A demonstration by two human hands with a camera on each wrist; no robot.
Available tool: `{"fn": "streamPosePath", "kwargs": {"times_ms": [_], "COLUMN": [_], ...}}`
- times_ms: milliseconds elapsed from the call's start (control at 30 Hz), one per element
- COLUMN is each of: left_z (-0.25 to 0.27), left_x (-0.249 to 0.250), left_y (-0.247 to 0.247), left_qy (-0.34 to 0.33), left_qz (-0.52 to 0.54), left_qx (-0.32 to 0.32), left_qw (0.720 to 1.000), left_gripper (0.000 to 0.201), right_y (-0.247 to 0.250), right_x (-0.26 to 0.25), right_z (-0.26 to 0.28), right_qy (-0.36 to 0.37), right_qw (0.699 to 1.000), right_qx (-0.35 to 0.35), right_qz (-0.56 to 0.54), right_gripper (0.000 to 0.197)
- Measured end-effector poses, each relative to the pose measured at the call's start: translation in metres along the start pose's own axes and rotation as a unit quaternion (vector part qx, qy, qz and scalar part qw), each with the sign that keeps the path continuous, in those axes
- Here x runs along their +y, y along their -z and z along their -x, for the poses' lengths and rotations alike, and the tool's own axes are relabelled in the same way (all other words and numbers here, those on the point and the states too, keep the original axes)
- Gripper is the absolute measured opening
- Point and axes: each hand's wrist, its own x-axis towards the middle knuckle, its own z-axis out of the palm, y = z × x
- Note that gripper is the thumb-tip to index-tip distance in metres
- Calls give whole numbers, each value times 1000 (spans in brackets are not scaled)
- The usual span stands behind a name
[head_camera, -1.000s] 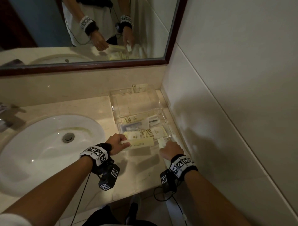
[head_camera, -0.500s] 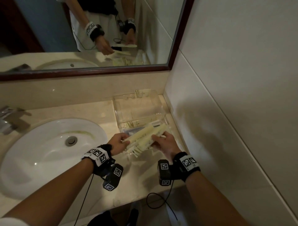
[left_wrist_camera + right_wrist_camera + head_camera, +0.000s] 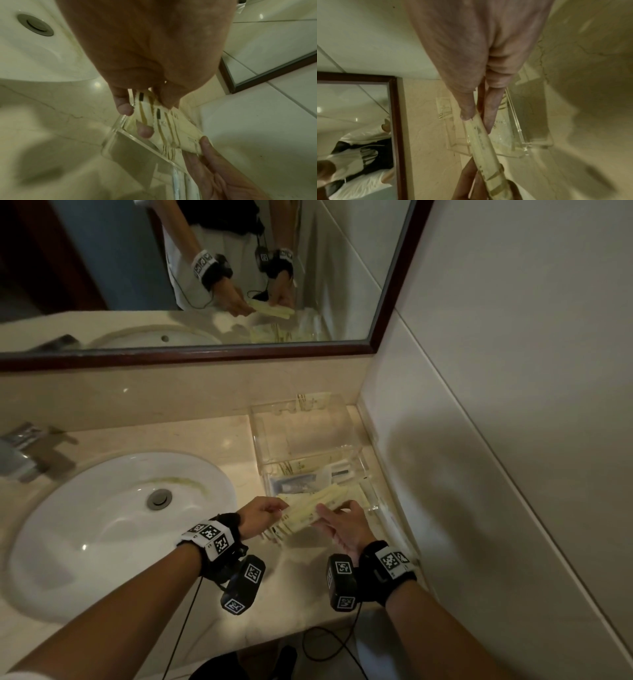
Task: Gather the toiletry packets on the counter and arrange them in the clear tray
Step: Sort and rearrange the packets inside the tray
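The fingers point(image 3: 124, 106) of the left hand point(image 3: 262, 517) were curled and pinched one end of a small stack of cream toiletry packets point(image 3: 313, 511), thumb on 1 face and fingertips on the other, as the left wrist view showed with brown stripes and small black marks on the packet faces. The fingers point(image 3: 489, 112) of the right hand point(image 3: 344, 525) were clamped on the other end of the same stack, the thumb pressing along 1 edge and the other fingers lying along the opposite side, so the packets were held between both hands, tilted, with the far end higher toward the wall. The stack hung above the near end of the clear tray point(image 3: 368, 474), just over its front rim, not resting in it. Inside the tray, further packets point(image 3: 308, 477) lay flat in the near compartment, including a pale blue one and a white one with a dark mark; the far compartment looked bare apart from a cream packet leaning at its back wall. The tray stood on the marble desk point(image 3: 205, 440) in the corner, beside the tiled wall point(image 3: 496, 405). To the left of the tray was the white sink point(image 3: 102, 525) with its metal drain point(image 3: 158, 498). Above the desk, the dark-framed mirror point(image 3: 205, 356) reflected both hands and the packets.
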Motion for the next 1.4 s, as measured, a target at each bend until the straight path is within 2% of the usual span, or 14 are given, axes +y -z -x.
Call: {"fn": "streamPosePath", "kwargs": {"times_ms": [167,300,467,600,667,800,933,1000,1067,1133,1300,1400], "left_z": [-3,-6,-12,-15,-16,-16,-14,-11,-8,-6,-2,-1], "left_x": [-5,-5,-6,-11,-13,-16,-21,-24,-27,-30,-36,-37], "left_y": [1,2,3,12,17,26,39,45,51,57,67,70], "left_qy": [3,2,-1,-7,-6,-10,0,5,15,24,29,30], "left_qz": [-42,-58,-54,-53,-45,-34,-19,-15,-13,-4,21,29], "left_qx": [-32,-37,8,37,48,50,76,89,98,107,123,134], "left_qw": [999,998,999,998,998,998,997,996,995,994,992,990], "left_gripper": [24,27,29,30,29,23,33,34,30,26,23,30], "right_y": [4,8,8,6,6,5,4,4,2,-1,-11,-16], "right_x": [9,11,3,-12,-17,-28,-41,-48,-54,-59,-59,-54], "right_z": [-5,-12,-26,-37,-45,-55,-64,-69,-75,-81,-93,-101], "right_qy": [27,30,45,53,42,35,68,74,57,38,36,68], "right_qw": [999,997,995,990,989,991,989,988,988,986,989,992], "right_qx": [15,26,68,90,95,114,131,138,131,131,97,69], "right_qz": [17,63,61,99,108,67,17,-6,-60,-96,-105,-80], "right_gripper": [66,64,49,17,11,14,10,18,27,24,21,22]}}
